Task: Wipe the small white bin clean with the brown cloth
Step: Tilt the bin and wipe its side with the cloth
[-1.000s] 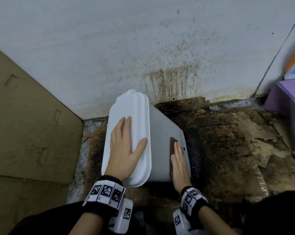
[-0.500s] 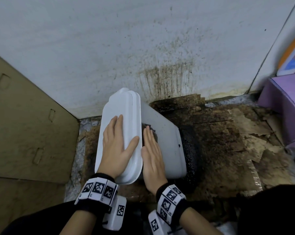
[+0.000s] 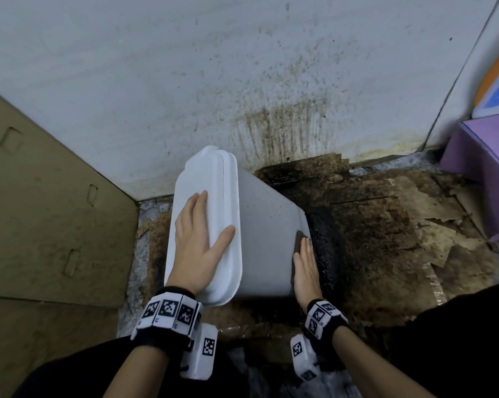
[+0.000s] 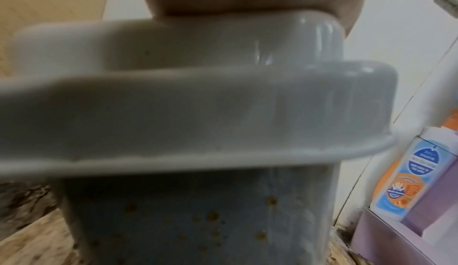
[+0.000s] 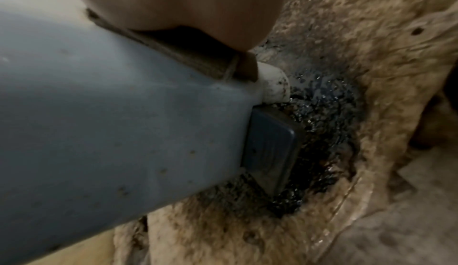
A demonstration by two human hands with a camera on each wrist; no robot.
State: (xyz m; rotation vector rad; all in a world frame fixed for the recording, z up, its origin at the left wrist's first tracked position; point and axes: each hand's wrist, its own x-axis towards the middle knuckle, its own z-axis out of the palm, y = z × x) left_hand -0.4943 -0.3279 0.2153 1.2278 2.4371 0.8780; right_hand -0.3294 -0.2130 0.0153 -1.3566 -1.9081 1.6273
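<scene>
The small white bin (image 3: 267, 225) leans tilted on the dirty floor, lid end to the left, base to the right. My left hand (image 3: 199, 239) lies flat on the white lid (image 3: 205, 196), fingers straight, thumb spread. My right hand (image 3: 305, 262) presses the brown cloth (image 3: 299, 237) flat against the bin's side near its base. In the right wrist view the cloth (image 5: 188, 53) sits under my palm against the grey-looking wall (image 5: 111, 122), just above a dark foot pedal (image 5: 269, 153). The left wrist view shows the lid rim (image 4: 198, 112) and brown spots on the bin wall (image 4: 210, 220).
Wet black grime (image 3: 325, 239) and torn, stained cardboard (image 3: 400, 225) cover the floor to the right of the bin. A stained white wall (image 3: 271, 81) rises behind. A cardboard panel (image 3: 47, 211) stands at left, a purple box (image 3: 481, 168) and a soap bottle (image 4: 406, 175) at right.
My right hand has slid the cloth from beside the lid back across the bin's side to the base end. The left hand has stayed flat on the lid.
</scene>
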